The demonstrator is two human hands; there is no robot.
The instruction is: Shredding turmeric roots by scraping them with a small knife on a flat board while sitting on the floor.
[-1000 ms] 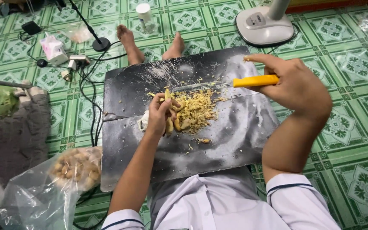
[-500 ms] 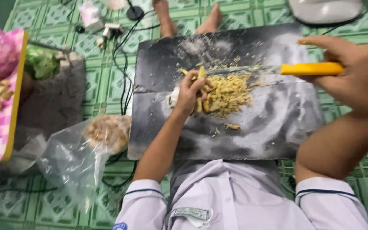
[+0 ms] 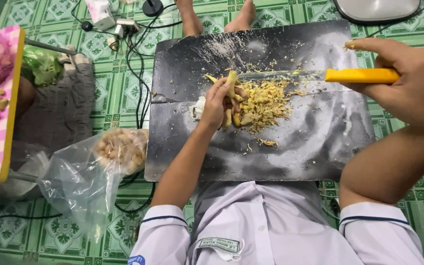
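Note:
I sit on the floor with a dark board (image 3: 295,147) across my legs. A heap of chopped yellowish root pieces (image 3: 266,100) lies on its middle. My left hand (image 3: 219,103) is closed around several longer root sticks (image 3: 231,86) at the heap's left edge. At the board's right side, my right hand (image 3: 408,83) grips the yellow handle of a knife (image 3: 361,75), and the blade reaches left over the heap. A white scrap lies just left of my left hand.
A clear plastic bag (image 3: 89,172) holding more root pieces lies left of the board. A pink checked tray (image 3: 1,122) with roots sits at far left beside a grey cloth (image 3: 60,108). Black cables (image 3: 138,64), a plug strip and a fan base (image 3: 379,9) lie beyond, near my bare feet.
The view has shifted left and downward, bringing the pink tray and bag further in. Both hands keep their holds; the knife stays level above the heap.

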